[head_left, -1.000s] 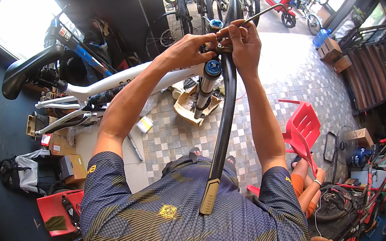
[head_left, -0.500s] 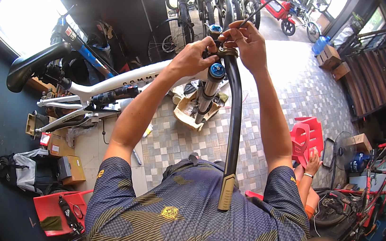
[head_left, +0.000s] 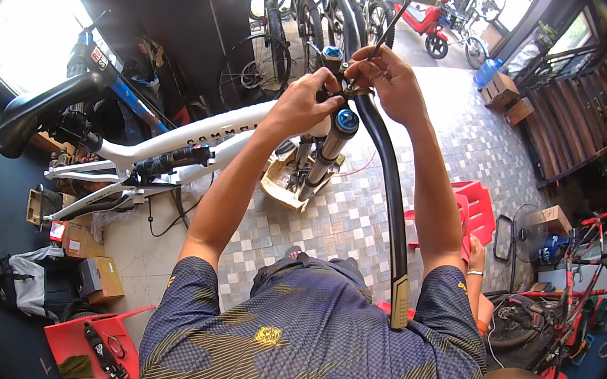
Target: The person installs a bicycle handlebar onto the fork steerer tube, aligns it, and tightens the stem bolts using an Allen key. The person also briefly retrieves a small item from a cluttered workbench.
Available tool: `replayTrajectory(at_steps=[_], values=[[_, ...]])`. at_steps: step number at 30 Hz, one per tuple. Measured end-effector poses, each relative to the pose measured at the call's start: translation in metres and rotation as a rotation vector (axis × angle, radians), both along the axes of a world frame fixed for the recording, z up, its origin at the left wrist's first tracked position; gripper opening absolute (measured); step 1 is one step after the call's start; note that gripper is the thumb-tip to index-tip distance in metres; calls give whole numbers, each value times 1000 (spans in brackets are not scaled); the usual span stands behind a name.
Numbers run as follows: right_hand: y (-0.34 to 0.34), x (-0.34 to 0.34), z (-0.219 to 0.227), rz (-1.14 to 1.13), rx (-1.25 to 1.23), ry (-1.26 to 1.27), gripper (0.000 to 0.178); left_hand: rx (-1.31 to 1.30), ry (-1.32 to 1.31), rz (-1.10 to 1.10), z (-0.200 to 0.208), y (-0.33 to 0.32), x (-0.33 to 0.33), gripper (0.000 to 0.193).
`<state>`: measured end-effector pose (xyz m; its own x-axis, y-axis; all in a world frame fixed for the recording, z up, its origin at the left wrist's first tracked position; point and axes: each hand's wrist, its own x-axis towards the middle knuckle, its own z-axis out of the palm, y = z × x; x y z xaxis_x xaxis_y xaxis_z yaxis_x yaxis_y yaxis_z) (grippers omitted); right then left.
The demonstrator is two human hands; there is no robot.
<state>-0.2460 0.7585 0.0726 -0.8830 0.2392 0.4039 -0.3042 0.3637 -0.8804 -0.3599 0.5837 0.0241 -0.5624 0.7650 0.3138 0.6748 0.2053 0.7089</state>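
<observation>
A white bicycle frame (head_left: 175,131) with a suspension fork (head_left: 331,148), topped by blue caps, stands in front of me. Across it runs a black handlebar (head_left: 387,191) with a gold-marked end near my chest. My left hand (head_left: 304,103) closes its thumb and fingers about the stem (head_left: 346,93) at the handlebar's middle, which the fingers partly hide. Just right of it, my right hand (head_left: 390,83) pinches a thin dark hex key (head_left: 391,29), its long part sticking up beyond the fingers. Whether the key's lower end sits in a bolt is hidden.
Below the fork lies an open cardboard box (head_left: 285,187). Left are a red plastic stool (head_left: 81,336) with parts on it and small boxes (head_left: 104,279). Another person's hand (head_left: 476,254) is by a red chair (head_left: 477,209) at right. Several bicycles (head_left: 276,33) stand behind.
The handlebar has swung, its near end shifting right. The hex key now points more upright in my right hand. My left hand stays at the stem. The whole view has shifted slightly.
</observation>
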Motion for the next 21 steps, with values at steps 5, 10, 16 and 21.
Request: replayTrajectory(at_steps=[5, 10, 16, 21], values=[[-7, 1, 5, -110, 285, 33, 13, 293, -169, -48, 15, -2, -28, 21], [-5, -1, 7, -135, 229, 11, 13, 480, -176, -83, 71, 8, -16, 23], [-20, -7, 9, -325, 390, 6, 21, 496, -91, -97, 97, 28, 4, 27], [12, -4, 17, -173, 470, 46, 32, 536, -48, -151, 89, 39, -3, 22]])
